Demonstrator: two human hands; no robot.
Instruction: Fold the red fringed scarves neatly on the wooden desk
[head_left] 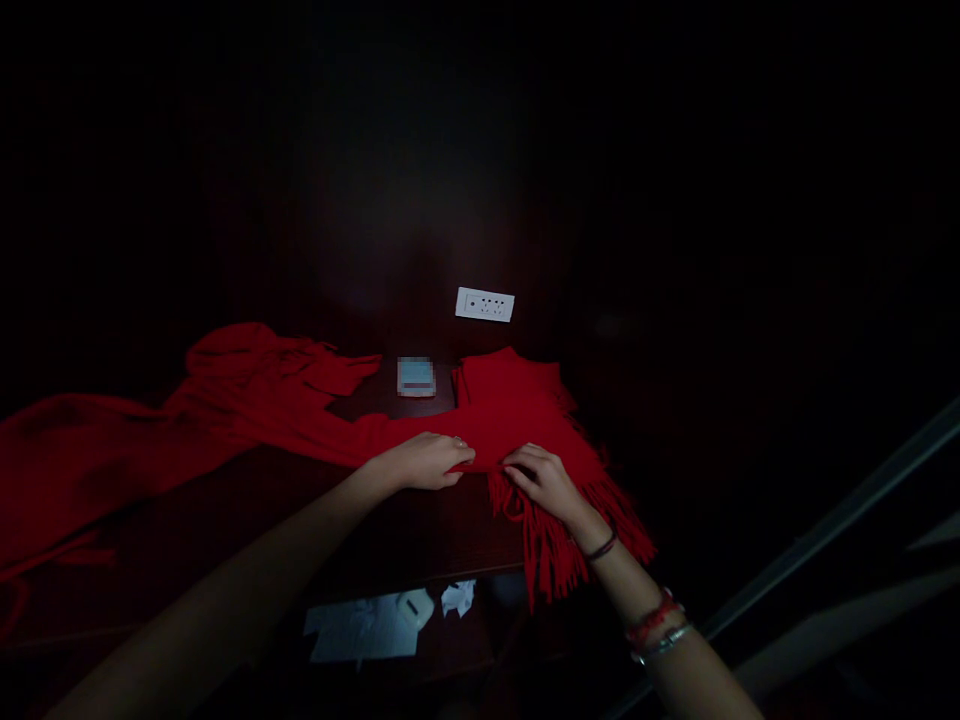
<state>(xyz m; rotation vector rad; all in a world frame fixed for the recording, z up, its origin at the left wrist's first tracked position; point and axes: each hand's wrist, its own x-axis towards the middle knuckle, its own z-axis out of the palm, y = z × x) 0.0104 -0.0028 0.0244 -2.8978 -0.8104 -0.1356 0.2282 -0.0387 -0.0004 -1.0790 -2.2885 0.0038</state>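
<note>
A red fringed scarf (499,425) lies across a dark wooden surface, with its tasselled end hanging over the front edge at the right. My left hand (431,460) has its fingers curled at the scarf's near edge, closed on the cloth. A short way to the right, my right hand (546,482) pinches the same edge just above the tassels, its fingertips pointing left. At the left, more red fabric (255,385) lies bunched and trails out of view; it appears to join the flat part. The fabric under my fingers is hidden.
A small pale blue item (416,376), blurred out, sits behind the scarf. On the dark back wall is a white socket panel (485,304). Below the surface lie a pale flat sheet (364,628), a white device (415,607) and crumpled paper (458,597). The surroundings are very dark.
</note>
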